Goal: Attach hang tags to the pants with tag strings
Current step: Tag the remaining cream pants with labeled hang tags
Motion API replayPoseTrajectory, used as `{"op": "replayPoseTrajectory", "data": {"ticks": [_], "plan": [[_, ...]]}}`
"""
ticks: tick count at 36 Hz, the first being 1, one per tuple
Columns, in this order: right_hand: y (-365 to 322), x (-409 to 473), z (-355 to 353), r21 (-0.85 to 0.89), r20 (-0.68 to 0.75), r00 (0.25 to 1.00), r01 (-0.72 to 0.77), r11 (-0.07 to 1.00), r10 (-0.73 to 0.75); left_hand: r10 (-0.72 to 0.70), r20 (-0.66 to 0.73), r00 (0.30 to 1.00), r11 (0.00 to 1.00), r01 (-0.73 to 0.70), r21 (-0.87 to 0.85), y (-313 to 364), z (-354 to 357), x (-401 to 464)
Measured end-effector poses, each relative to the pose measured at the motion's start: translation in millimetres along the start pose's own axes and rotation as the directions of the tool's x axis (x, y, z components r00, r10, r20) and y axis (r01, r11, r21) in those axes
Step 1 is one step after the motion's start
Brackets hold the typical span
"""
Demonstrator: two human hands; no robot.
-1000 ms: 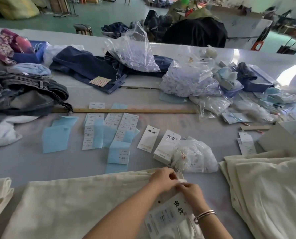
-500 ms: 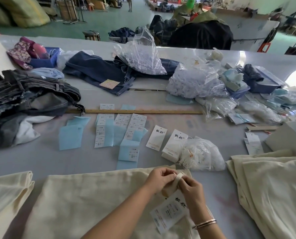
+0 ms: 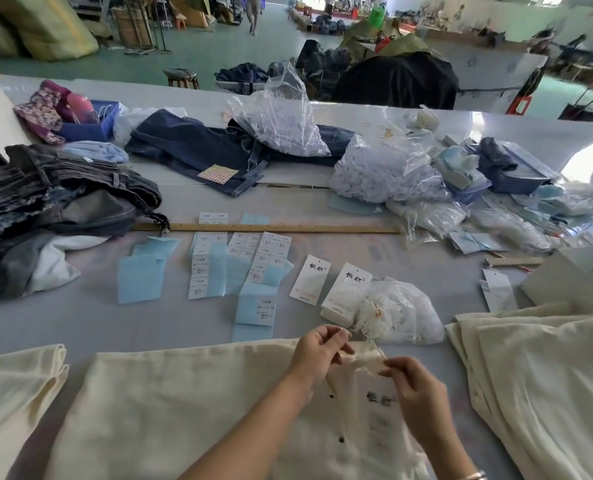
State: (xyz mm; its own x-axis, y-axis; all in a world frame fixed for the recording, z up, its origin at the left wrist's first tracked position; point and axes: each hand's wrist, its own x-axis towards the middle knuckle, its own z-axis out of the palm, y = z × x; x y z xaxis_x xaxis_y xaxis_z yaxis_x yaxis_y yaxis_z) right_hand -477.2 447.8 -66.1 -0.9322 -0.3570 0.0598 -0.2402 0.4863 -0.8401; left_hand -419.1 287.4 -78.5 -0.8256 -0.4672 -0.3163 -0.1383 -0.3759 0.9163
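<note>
- Right hand [image 3: 413,389] pinches the blurred hang tag [image 3: 380,403] over the cream pants [image 3: 184,410] at the bench's near edge.
- Left hand [image 3: 317,349] pinches the pale tag string [image 3: 357,360] just beyond.
- Spare tags [image 3: 343,292] lie mid-bench, beside a bag of strings [image 3: 402,313].

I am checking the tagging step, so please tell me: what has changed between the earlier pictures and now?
The left hand and right hand have drawn apart, stretching a cream strip of the pants between them. The hang tag now lies on the pants below the hands. The tag stack and bag of strings stayed put.
</note>
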Motion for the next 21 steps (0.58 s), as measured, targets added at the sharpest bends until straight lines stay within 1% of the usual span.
{"op": "replayPoseTrajectory", "data": {"ticks": [2, 4, 7, 11, 16, 21], "plan": [[-2.2, 3.2, -9.0, -0.006, -0.040, 0.999, 0.014, 1.000, -0.014, 0.013, 0.029, 0.999, 1.000, -0.013, 0.015, -0.8, 1.3, -1.9], [-8.5, 5.1, -12.5, 0.123, -0.005, 0.999, -0.036, 0.992, 0.036, 0.024, 0.050, 0.998, 0.999, -0.026, 0.022, -2.3, 3.4, -4.9], [-23.3, 7.6, -13.5, 0.370, 0.096, 0.990, -0.132, 0.920, 0.103, 0.041, 0.054, 0.998, 0.999, -0.042, 0.013, -3.3, 8.4, -9.9], [-34.7, 7.0, -13.5, 0.533, 0.154, 0.976, -0.214, 0.819, 0.155, 0.077, 0.102, 0.992, 0.996, -0.081, 0.033, -0.6, 12.1, -16.0], [-38.1, 0.9, -11.5, 0.657, 0.185, 0.958, -0.286, 0.697, 0.218, 0.103, 0.124, 0.987, 0.991, -0.113, 0.074, 5.3, 8.7, -20.0], [-42.8, -2.9, -7.8, 0.671, 0.234, 0.944, -0.331, 0.663, 0.234, 0.124, 0.139, 0.983, 0.987, -0.136, 0.081, 8.8, 9.0, -25.7]]}}
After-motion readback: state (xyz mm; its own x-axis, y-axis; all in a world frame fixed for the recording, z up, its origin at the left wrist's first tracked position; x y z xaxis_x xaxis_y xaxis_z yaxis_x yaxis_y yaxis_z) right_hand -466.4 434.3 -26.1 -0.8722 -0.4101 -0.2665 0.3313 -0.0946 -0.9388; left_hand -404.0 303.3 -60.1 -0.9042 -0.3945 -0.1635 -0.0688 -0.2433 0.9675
